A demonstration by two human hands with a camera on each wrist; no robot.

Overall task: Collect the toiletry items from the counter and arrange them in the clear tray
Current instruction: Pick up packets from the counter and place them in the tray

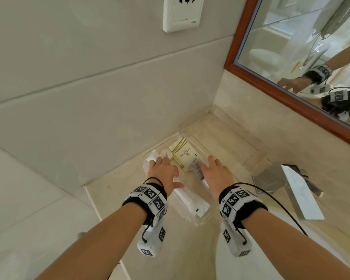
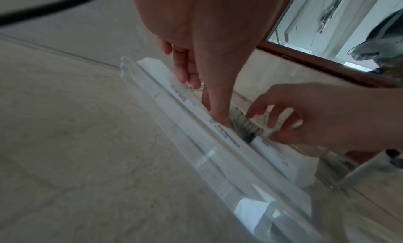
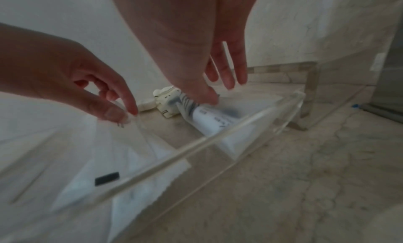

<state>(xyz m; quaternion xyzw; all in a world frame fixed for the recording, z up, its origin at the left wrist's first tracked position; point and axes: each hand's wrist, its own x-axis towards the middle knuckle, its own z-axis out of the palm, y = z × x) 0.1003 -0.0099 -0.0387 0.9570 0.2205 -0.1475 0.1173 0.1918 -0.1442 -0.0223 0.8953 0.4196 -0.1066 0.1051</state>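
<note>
The clear tray (image 1: 205, 218) sits in the counter's corner against the wall. Inside lie a cream packet with gold stripes (image 1: 183, 154), a round soap (image 1: 166, 154), long white packets (image 1: 188, 203) and a wrapped comb (image 1: 197, 168). My left hand (image 1: 162, 168) reaches into the tray's left side. In the right wrist view its thumb and forefinger pinch the clear wrapper (image 3: 130, 126) of a long white packet. My right hand (image 1: 214, 172) hovers over the middle with its fingers (image 3: 226, 74) straight, the thumb touching the wrapped comb (image 3: 209, 117).
A shiny metal box (image 1: 287, 184) stands on the counter right of the tray. A brown-framed mirror (image 1: 291, 102) runs along the back wall, and a white socket (image 1: 181, 13) is high on the left wall. A white basin edge (image 1: 271, 259) lies near me.
</note>
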